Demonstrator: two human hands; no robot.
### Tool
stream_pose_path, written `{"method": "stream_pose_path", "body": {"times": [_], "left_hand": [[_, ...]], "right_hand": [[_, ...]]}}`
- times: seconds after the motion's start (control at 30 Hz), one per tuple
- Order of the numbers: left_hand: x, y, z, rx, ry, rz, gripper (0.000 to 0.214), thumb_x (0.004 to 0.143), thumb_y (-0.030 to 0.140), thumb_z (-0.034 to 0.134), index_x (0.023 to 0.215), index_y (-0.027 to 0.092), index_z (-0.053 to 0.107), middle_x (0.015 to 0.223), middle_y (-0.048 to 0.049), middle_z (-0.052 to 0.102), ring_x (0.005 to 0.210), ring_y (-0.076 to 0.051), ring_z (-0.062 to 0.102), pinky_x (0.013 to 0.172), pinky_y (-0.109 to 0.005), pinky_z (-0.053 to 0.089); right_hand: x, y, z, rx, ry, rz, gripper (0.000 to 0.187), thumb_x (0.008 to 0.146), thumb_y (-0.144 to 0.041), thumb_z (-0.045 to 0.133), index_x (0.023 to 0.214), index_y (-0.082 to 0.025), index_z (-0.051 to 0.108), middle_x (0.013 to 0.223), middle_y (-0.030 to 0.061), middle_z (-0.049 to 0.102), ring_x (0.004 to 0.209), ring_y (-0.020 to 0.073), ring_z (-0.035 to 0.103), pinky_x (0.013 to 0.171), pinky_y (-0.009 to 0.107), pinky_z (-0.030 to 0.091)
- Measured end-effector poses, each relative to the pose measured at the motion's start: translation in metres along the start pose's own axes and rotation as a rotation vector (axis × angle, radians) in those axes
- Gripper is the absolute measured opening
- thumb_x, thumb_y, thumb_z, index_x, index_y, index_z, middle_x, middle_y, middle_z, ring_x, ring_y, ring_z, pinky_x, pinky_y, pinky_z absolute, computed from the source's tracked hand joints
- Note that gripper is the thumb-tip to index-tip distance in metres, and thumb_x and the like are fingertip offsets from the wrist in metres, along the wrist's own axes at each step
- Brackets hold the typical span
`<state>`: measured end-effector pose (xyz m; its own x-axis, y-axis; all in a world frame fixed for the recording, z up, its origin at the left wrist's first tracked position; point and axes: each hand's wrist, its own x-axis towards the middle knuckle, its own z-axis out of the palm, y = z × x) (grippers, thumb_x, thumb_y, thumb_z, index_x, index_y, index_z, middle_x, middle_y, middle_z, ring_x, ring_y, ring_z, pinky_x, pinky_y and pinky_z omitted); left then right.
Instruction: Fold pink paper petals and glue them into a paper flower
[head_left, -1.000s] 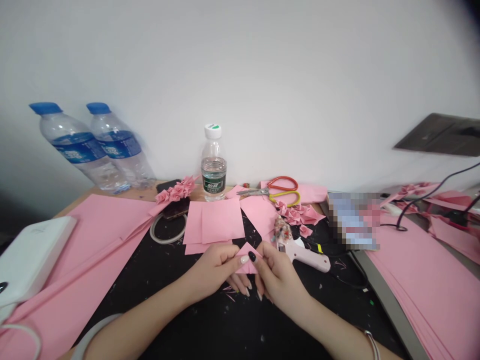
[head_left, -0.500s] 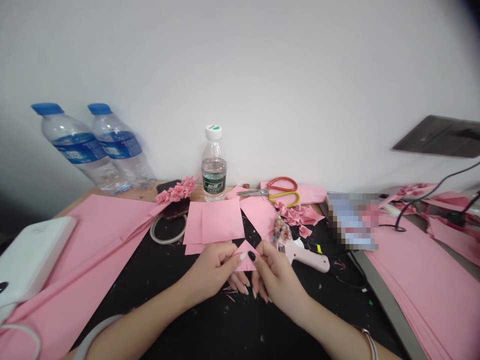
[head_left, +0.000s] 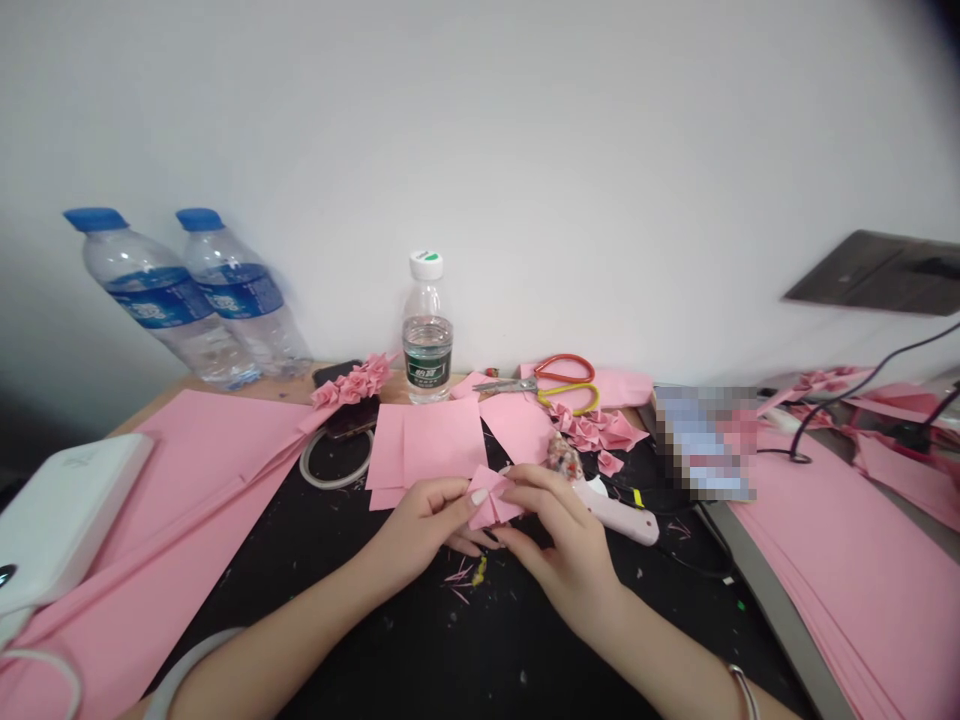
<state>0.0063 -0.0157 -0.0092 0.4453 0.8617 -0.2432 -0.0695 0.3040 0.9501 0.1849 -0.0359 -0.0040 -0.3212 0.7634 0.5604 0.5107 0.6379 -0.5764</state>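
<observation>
Both my hands meet over the black mat and pinch one small folded pink paper piece. My left hand holds its left side with thumb and fingers closed. My right hand grips its right side, fingers curled around it. Just behind the piece lie square pink paper sheets. A pink glue gun rests right of my right hand.
Two large blue-capped bottles and a small water bottle stand by the wall. Scissors, folded pink flowers, a flower strip, a white ring, a white box and big pink sheets surround the mat.
My right hand has turned over the paper piece and lifted slightly; the piece now looks more folded. A small yellow scrap shows on the mat beneath the hands.
</observation>
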Motion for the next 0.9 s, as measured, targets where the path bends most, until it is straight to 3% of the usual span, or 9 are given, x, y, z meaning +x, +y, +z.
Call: {"method": "stream_pose_path", "body": {"times": [0.17,0.3,0.53,0.9], "left_hand": [[0.0012,-0.001,-0.0016,-0.047,-0.017,-0.093,0.029,0.076,0.042,0.061,0.077,0.014,0.068,0.071,-0.0037,0.069,0.073,-0.019,0.068,0.068,-0.028,0.055],[0.0014,0.0007,-0.0027,-0.078,-0.044,-0.082,0.024,0.077,0.037,0.063,0.086,0.015,0.069,0.077,-0.0035,0.069,0.079,-0.017,0.067,0.07,-0.026,0.055],[0.0011,0.0015,0.0009,-0.111,-0.078,-0.077,0.03,0.078,0.035,0.062,0.102,0.018,0.065,0.082,-0.0042,0.069,0.08,-0.016,0.067,0.067,-0.022,0.054],[-0.0011,0.0019,0.0048,-0.177,-0.073,-0.063,0.031,0.075,0.039,0.064,0.098,0.017,0.064,0.083,-0.0058,0.069,0.078,-0.017,0.067,0.066,-0.023,0.053]], "right_hand": [[0.0013,-0.0019,-0.0017,0.006,0.063,-0.064,0.016,0.082,-0.01,0.056,0.089,-0.022,0.062,0.103,0.0082,0.063,0.09,0.0225,0.062,0.079,0.033,0.052],[0.0006,-0.0004,-0.0021,0.007,0.055,-0.076,0.015,0.082,-0.01,0.056,0.087,-0.022,0.062,0.102,0.0075,0.064,0.087,0.0215,0.062,0.077,0.032,0.052],[0.0022,0.0005,0.0013,0.07,0.039,0.015,0.012,0.081,-0.009,0.057,0.075,-0.018,0.056,0.097,0.0076,0.058,0.087,0.0184,0.058,0.076,0.031,0.048],[0.0014,-0.0008,0.0012,0.067,0.046,0.051,0.014,0.082,-0.008,0.054,0.076,-0.019,0.051,0.092,0.0053,0.051,0.087,0.0182,0.054,0.076,0.032,0.044]]}}
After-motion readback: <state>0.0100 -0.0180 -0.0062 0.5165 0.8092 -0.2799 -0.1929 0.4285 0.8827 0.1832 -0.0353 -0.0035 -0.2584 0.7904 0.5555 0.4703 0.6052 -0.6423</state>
